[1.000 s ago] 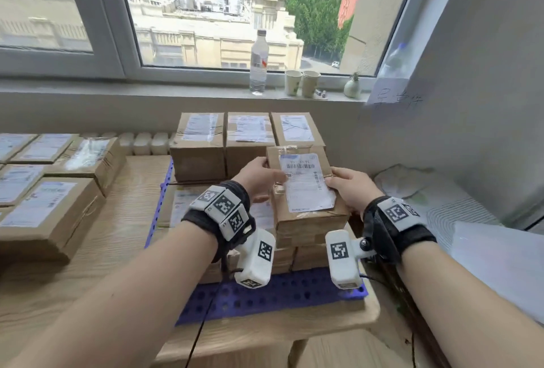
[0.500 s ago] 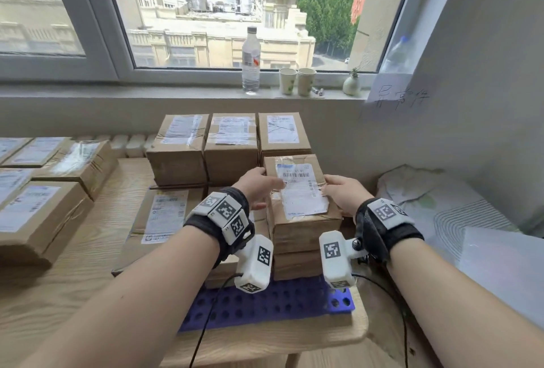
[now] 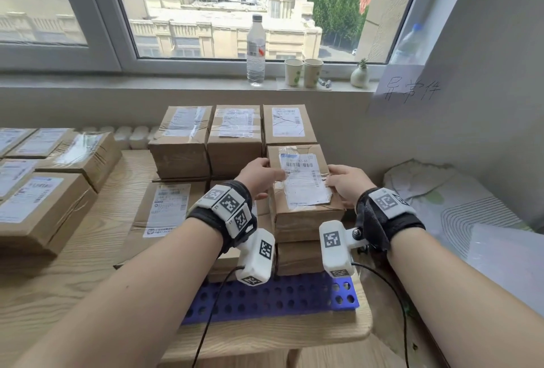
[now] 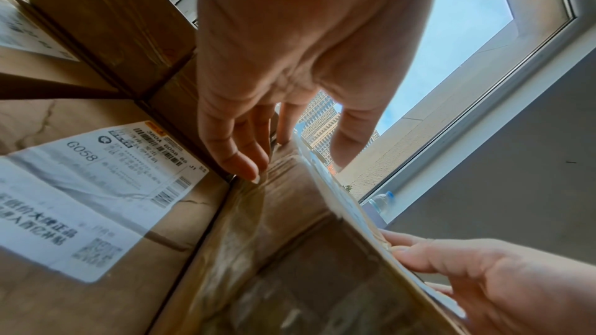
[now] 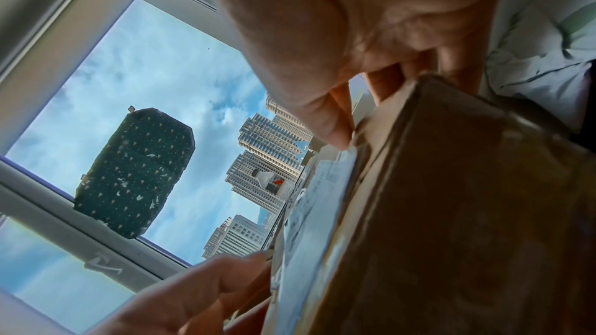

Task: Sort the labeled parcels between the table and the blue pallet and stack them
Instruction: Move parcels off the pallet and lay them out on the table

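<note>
A brown labeled parcel (image 3: 304, 183) sits on top of a stack at the right side of the blue pallet (image 3: 279, 300). My left hand (image 3: 260, 175) grips its left side, thumb on the top face and fingers down the side wall. My right hand (image 3: 343, 182) grips the right side the same way. In the left wrist view my left hand's fingers (image 4: 238, 152) lie along the parcel's side (image 4: 290, 251). The right wrist view shows my thumb on the label edge of the parcel (image 5: 451, 213).
Three tall parcel stacks (image 3: 235, 138) stand behind it on the pallet, and a flat parcel (image 3: 167, 208) lies to its left. Several parcels (image 3: 44, 191) cover the wooden table (image 3: 112, 220) at left. A bottle (image 3: 256, 50) and cups stand on the sill; bedding (image 3: 441, 197) lies right.
The parcel has shifted slightly back toward the rear row and settled square on the stack. Both hands have stayed on its sides.
</note>
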Available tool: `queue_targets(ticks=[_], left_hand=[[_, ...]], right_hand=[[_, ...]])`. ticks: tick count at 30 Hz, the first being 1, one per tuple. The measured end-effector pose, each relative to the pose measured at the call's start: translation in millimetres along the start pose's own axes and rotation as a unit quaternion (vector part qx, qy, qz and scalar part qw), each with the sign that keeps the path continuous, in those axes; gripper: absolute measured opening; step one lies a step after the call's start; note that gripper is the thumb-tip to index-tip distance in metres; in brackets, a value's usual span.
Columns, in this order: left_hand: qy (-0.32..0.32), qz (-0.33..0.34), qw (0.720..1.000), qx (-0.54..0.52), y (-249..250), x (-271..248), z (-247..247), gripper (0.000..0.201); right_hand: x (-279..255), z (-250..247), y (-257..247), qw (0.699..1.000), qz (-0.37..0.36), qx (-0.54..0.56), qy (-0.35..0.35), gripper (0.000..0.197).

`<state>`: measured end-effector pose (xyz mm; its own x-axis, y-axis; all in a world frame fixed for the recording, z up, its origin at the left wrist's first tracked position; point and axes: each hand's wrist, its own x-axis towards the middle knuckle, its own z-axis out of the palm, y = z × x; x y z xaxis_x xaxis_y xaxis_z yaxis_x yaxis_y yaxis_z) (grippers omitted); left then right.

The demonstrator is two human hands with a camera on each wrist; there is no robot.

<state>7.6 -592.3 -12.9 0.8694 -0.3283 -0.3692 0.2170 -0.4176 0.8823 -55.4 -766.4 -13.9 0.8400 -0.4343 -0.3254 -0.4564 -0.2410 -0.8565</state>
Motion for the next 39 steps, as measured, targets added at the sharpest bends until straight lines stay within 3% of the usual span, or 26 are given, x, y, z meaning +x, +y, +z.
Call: queue_targets(ticks=[7,13,19,26,39], left_hand=[[-0.014,0.015,0.999,0.03,-1,2,-2,0.044],[0.015,0.016,0.999,0.033,-3,5,-21,0.07],[0.064,0.025,0.998,-0.001,-5,-8,-74,0.054],[0.109,0.029,0.994,-0.009,-16,-33,-165,0.016],[0.183,-0.039,0.981,-0.043,-113,-62,-362,0.022]], right_hand=[[-3,0,-4,1.0,0.007,-0.02,0.013,0.04],[-10,1,-26,0.991,-0.058,-0.089,0.081,0.037],[-24,35,-62,0.989,-0.119,-0.071,0.059,0.023],[-39,116,-102,0.982,-0.177,-0.066,0.007,0.022],[-58,332,-165,0.974,-0.184,-0.07,-0.111,0.023]])
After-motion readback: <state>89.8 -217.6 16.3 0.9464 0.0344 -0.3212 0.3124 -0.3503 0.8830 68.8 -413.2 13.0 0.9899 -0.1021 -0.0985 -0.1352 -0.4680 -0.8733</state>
